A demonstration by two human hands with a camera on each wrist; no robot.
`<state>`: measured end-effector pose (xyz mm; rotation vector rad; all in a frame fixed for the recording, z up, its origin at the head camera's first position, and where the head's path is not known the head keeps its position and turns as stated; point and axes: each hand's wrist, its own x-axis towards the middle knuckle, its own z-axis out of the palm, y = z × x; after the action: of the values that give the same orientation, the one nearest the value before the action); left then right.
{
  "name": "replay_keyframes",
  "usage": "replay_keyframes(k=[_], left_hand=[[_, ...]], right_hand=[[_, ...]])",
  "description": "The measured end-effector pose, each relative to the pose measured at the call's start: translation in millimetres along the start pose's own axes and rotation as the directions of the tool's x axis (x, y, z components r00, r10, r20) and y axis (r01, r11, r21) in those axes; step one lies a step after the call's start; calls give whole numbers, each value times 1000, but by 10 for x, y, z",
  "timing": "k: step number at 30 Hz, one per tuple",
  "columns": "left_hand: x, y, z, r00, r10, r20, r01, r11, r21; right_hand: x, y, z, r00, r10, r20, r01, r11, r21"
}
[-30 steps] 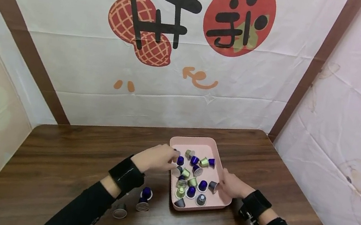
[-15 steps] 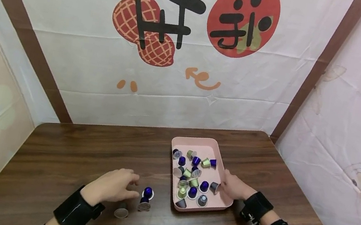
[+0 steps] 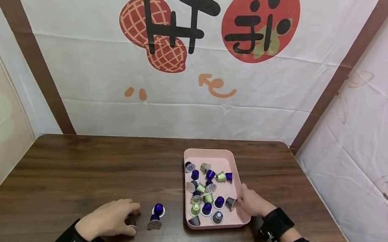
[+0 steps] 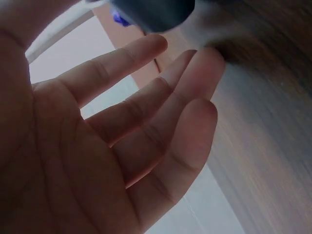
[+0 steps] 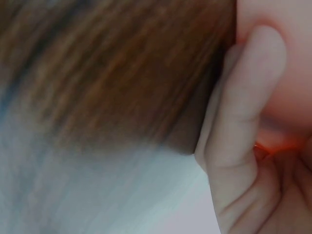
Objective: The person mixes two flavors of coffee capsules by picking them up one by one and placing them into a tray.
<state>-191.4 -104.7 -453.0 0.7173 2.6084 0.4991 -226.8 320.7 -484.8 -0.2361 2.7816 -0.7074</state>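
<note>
Head view: pink tray [image 3: 211, 157] sits right of centre on the brown table [image 3: 93, 168], long axis running away from the person, near short rim just back from the front table edge. It holds a loose heap of coffee capsules [image 3: 207, 189], blue, green and grey, most of them in the near two thirds. Right hand [image 3: 252, 202] is at the tray's right rim near the front corner, fingers lying against the rim; whether they curl round it, can't tell from here. Left hand [image 3: 109, 219] lies palm down on the table, well left of the tray, fingers relaxed, over a grey capsule [image 3: 131, 227] that only peeks out at the fingertips. Two blue capsules [image 3: 157, 215] stand just beside those fingertips, between left hand and tray, one touching the other. Wide bare table to the left and behind the left hand; a narrow strip between the blue capsules and the tray's left wall. Printed cloth walls close in the back and both sides of the table.

Left wrist view: left hand [image 4: 122, 146] with fingers straight and spread, gripping nothing. Blurred dark round shape above the fingertips, wood grain to the right.

Right wrist view: heavy blur. One finger of the right hand [image 5: 243, 126] lies against the pink tray [image 5: 292, 73], table wood to the left.
</note>
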Motion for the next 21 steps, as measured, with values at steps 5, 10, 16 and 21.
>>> replay_keyframes(k=[5, 10, 16, 21], left_hand=[[14, -6, 21, 995, 93, -43, -91, 995, 47], [29, 12, 62, 987, 144, -78, -140, 989, 54], [62, 8, 87, 982, 161, -103, -159, 987, 33], [96, 9, 33, 973, 189, -132, -191, 982, 3]], right_hand=[[0, 5, 2, 1000, -16, -18, 16, 1000, -1], [-6, 27, 8, 1000, 7, -9, -7, 1000, 28], [4, 35, 17, 999, 48, 25, -49, 997, 61], [26, 28, 17, 999, 43, 8, -44, 998, 44]])
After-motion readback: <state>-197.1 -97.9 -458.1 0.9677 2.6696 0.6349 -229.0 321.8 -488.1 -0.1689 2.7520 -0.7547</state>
